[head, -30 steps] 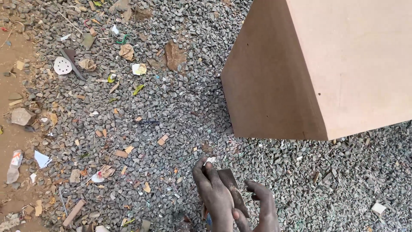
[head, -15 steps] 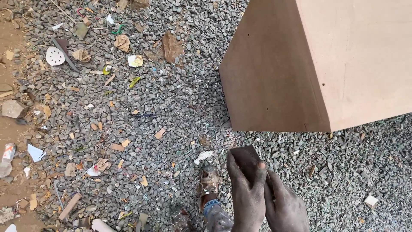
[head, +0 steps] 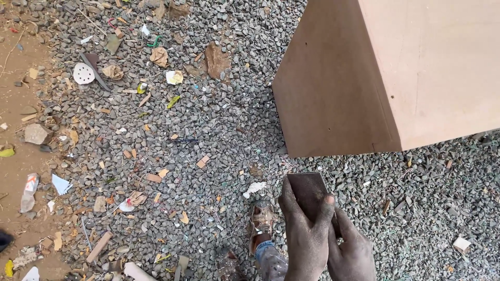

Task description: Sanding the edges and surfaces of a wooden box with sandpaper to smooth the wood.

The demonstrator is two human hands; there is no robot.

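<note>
Both of my hands are at the bottom middle of the head view, over gravel. My left hand (head: 304, 234) grips a dark brown rectangular sheet, like sandpaper (head: 307, 188), with the thumb on its right edge. My right hand (head: 351, 252) sits just behind and to the right, touching the sheet's lower part. A large light-brown board box (head: 385, 78) stands just beyond the sheet, its front corner close to it. My sandalled foot (head: 262, 218) is below left of the hands.
Grey gravel (head: 208, 135) covers the ground, strewn with wood chips, paper scraps and leaves. A white perforated disc (head: 83, 73) lies at the far left. Bare brown soil (head: 15, 104) runs along the left edge, with a stone (head: 36, 133) on it.
My hands have risen and shifted right with the dark sheet, nearer to the box's corner. The view has moved slightly, bringing my foot into sight.
</note>
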